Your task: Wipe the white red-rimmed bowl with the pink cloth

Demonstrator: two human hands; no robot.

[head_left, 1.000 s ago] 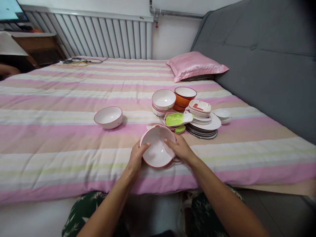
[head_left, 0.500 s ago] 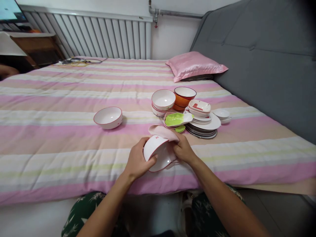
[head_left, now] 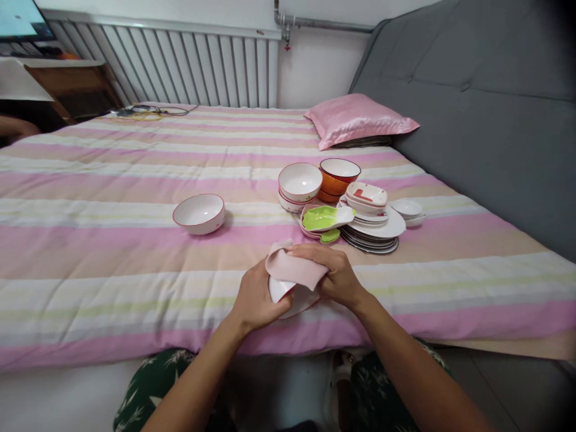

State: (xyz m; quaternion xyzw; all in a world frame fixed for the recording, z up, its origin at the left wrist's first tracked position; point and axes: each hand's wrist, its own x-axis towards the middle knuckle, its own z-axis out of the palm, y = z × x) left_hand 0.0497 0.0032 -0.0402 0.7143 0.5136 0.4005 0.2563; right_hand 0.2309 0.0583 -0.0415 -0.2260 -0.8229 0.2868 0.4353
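A white bowl (head_left: 278, 289) with a thin red rim is tilted on its side near the bed's front edge. My left hand (head_left: 258, 300) is closed on its left side, thumb at the rim. With my right hand (head_left: 337, 276) I grip a pale pink cloth (head_left: 297, 268), which lies over the bowl's outer wall and hides much of it. Beyond my hands, green leaf-shaped dishes (head_left: 320, 218) rest on pink ones. Another red-rimmed white bowl (head_left: 198, 215) stands upright by itself to the left.
Behind the dishes are stacked white bowls (head_left: 300, 182) and orange bowls (head_left: 335, 183). A plate stack (head_left: 393, 227) carries square dishes (head_left: 366, 195), with small white dishes (head_left: 407, 209) beside it. Farther back lie a pink pillow (head_left: 360, 119) and cables (head_left: 153, 111). A grey headboard (head_left: 477, 108) borders the right.
My right hand and the cloth have moved left and over the top of the bowl, covering more of its outside. My left hand keeps its hold on the bowl.
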